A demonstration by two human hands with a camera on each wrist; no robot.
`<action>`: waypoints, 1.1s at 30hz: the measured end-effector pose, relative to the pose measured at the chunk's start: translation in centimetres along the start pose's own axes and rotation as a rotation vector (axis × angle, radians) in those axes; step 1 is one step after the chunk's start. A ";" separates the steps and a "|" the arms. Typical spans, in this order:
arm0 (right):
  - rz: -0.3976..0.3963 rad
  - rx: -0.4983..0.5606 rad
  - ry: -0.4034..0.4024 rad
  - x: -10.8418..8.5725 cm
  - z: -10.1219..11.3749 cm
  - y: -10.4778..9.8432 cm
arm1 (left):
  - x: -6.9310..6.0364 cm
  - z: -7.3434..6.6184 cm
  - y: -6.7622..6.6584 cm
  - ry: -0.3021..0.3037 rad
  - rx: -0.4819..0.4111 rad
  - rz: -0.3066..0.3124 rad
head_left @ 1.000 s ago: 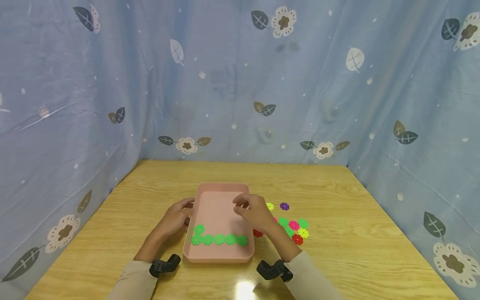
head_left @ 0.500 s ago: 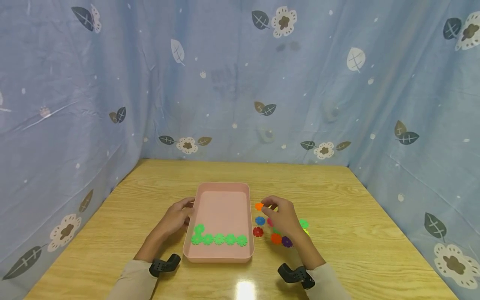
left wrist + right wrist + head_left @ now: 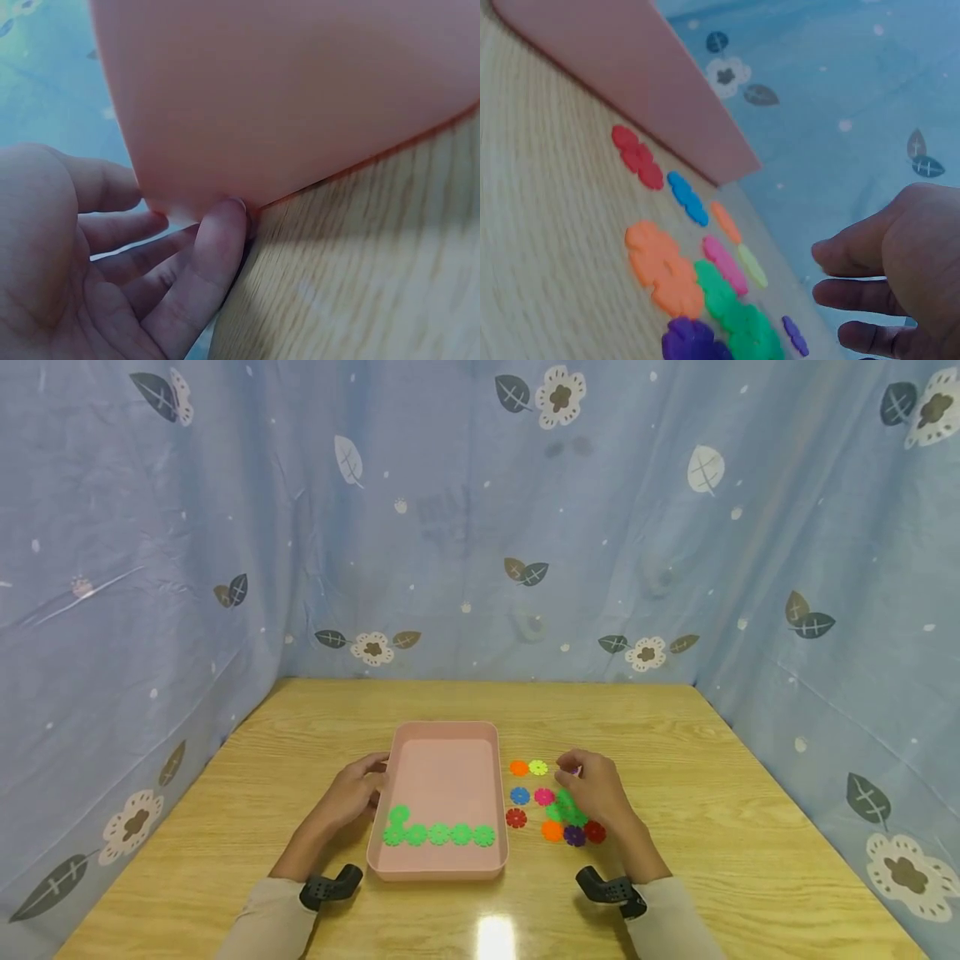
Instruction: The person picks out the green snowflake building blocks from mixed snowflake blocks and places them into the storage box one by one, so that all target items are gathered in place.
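A pink tray (image 3: 450, 777) stands on the table with several green snowflake discs (image 3: 438, 834) inside, in a row along its near end plus one above the left end. My left hand (image 3: 351, 795) rests against the tray's left outer wall; in the left wrist view its thumb (image 3: 217, 247) and fingertips touch that wall. Over the loose discs to the right hovers my right hand (image 3: 597, 789), thumb and fingers apart. Nothing shows between them in the right wrist view. Nearest its fingertips lies a purple disc (image 3: 795, 335), partly hidden in the head view.
Loose discs lie right of the tray: red (image 3: 516, 817), blue (image 3: 520, 796), pink (image 3: 544, 797), orange (image 3: 519, 767), yellow (image 3: 537, 767) and overlapping green ones (image 3: 566, 807). A second purple disc (image 3: 574, 836) sits nearer me. Patterned blue curtains (image 3: 465, 527) enclose the table.
My right hand has moved rightward from above the tray's right edge to the far side of the loose discs, uncovering the orange and yellow ones. The left hand has stayed at the tray.
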State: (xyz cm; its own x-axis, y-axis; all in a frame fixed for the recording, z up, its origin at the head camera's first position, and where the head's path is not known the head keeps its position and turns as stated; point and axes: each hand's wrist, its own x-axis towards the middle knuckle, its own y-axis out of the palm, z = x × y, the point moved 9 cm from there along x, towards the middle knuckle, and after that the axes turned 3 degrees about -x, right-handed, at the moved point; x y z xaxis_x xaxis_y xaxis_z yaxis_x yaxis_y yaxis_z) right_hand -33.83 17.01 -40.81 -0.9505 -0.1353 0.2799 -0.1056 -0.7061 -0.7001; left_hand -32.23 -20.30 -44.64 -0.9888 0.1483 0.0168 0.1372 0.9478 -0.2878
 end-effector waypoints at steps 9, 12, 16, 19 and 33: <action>0.075 -0.078 0.006 0.0 -1.4 0.9 | 0.0 0.0 -0.1 0.000 0.001 0.014; 0.077 -0.123 0.002 0.0 -1.7 1.0 | 0.1 -0.1 -0.1 0.005 0.001 0.013; 0.083 -0.162 -0.014 -0.1 -1.6 1.1 | 0.1 -0.1 -0.1 0.010 0.007 0.020; 0.085 -0.170 -0.012 -0.4 -1.6 1.1 | 0.1 -0.2 -0.1 0.014 0.015 0.027; 0.125 -0.108 0.013 -0.5 -2.1 1.6 | 0.0 0.0 0.2 0.023 0.031 0.026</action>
State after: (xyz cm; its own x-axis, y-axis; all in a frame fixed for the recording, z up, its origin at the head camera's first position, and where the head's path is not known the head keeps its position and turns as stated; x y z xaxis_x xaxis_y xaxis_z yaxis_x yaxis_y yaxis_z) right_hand -34.12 17.41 -43.42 -0.9617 -0.2084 0.1783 -0.0164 -0.6052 -0.7959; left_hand -32.20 -20.14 -44.67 -0.9832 0.1798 0.0310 0.1608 0.9343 -0.3182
